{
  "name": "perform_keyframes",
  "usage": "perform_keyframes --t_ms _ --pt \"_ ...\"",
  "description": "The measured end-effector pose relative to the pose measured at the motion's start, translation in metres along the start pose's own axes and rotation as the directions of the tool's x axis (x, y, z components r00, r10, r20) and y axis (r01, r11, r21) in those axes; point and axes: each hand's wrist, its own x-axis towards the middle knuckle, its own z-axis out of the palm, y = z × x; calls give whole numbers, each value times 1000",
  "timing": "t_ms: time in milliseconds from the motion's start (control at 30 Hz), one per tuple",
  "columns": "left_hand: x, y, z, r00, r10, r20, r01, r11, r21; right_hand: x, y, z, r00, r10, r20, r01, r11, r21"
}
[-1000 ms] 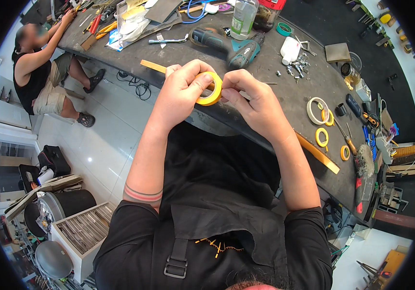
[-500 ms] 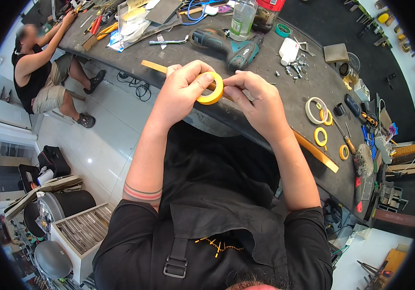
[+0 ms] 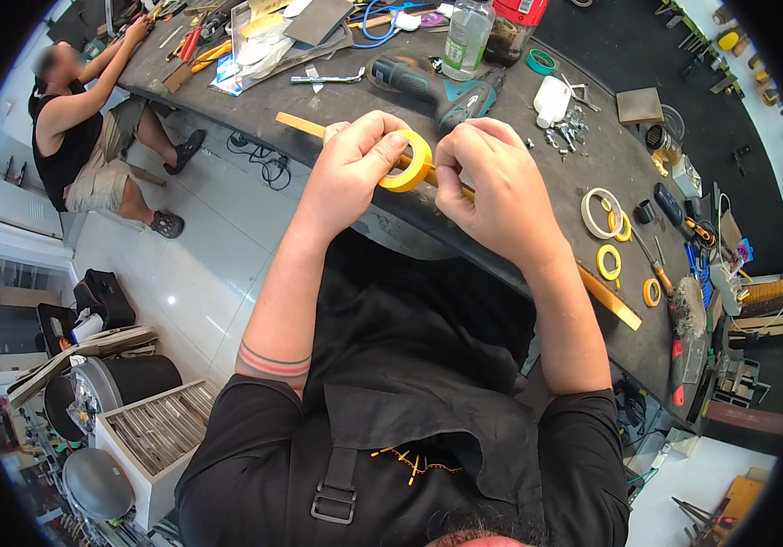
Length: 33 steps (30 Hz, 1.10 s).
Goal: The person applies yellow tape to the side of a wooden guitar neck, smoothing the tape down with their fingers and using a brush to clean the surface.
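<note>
My left hand [image 3: 361, 169] grips a roll of yellow tape [image 3: 414, 173], thumb on its upper rim. Just right of the roll, my right hand [image 3: 487, 182] has fingers pinched and curled; what lies between them is too small to make out. A long yellow strip [image 3: 298, 124] runs behind both hands along the front of the dark workbench [image 3: 227, 109], showing again at the right [image 3: 610, 301]. Beyond my hands lies a teal and black power tool [image 3: 451, 96].
Tape rolls [image 3: 608, 263], loose hardware [image 3: 569, 132], a white bottle [image 3: 551, 100] and a clear bottle [image 3: 462, 41] crowd the bench. A co-worker [image 3: 77, 137] sits at the left end. Bags [image 3: 104, 301] and a wooden box [image 3: 154, 424] stand at the lower left.
My right hand has moved up and right, leaving a wider gap from the tape roll. My left hand and roll have shifted slightly right in the picture, as have the bench things.
</note>
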Motion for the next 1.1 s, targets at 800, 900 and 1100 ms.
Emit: perform_keyframes --t_ms 800,900,1100 --pt "-11 -10 19 961 110 -254 -182 941 -284 -6 -3 41 976 175 -132 -167 984 68" --pt "-12 -13 16 984 102 -144 -104 994 -10 -9 -6 46 971 214 -103 -215 977 -6" --pt "-9 0 20 968 47 -245 -30 997 73 -13 -2 54 943 258 -209 -275 960 -53"
